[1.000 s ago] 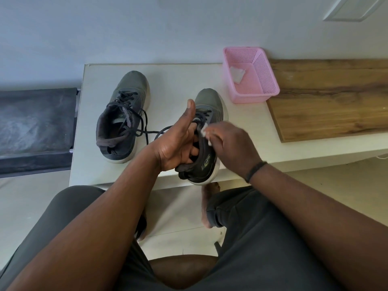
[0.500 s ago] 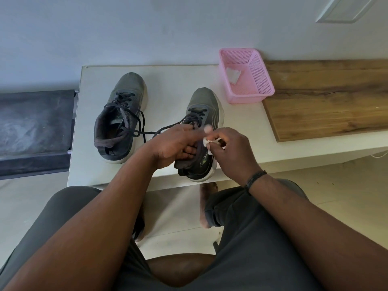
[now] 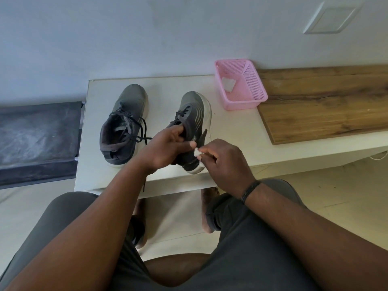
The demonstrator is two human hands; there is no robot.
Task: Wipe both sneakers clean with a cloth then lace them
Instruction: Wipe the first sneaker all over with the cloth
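A: What sits furthest left?

B: A dark padded bench [image 3: 37, 139], lower than the white surface [image 3: 237, 131] and butted against its left edge. On the surface itself, the left sneaker [image 3: 123, 124] stands upright on its sole, toe toward the wall, its black laces [image 3: 136, 127] loose and trailing right across the surface.

A: And the other shoe?

B: The right sneaker [image 3: 195, 114] is just beside the first, tipped onto its side so the white sole edge faces right. The left hand [image 3: 168, 148] grips it at the collar, fingers [image 3: 178, 133] curled into the opening and thumb stretched along the outside. That hand covers most of the heel and the tongue, so the lacing there cannot be made out.

A: Where is the cloth?

B: A small white cloth [image 3: 197, 152], crumpled, is pinched between thumb and fingertips of the right hand [image 3: 226, 164], touching the sneaker's side near the heel, close to the left thumb. A dark band [image 3: 249, 191] circles that wrist.

A: Anything further right?

B: A pink perforated basket [image 3: 260, 95] stands at the back near the wall, apart from the shoes, with a folded white piece [image 3: 228, 84] lying inside. Touching its right side is a wooden board [image 3: 327, 101] laid over the surface. Below, the person's knees in grey trousers [image 3: 262, 238] and bare feet on the floor fill the foreground, hiding the surface's near underside.
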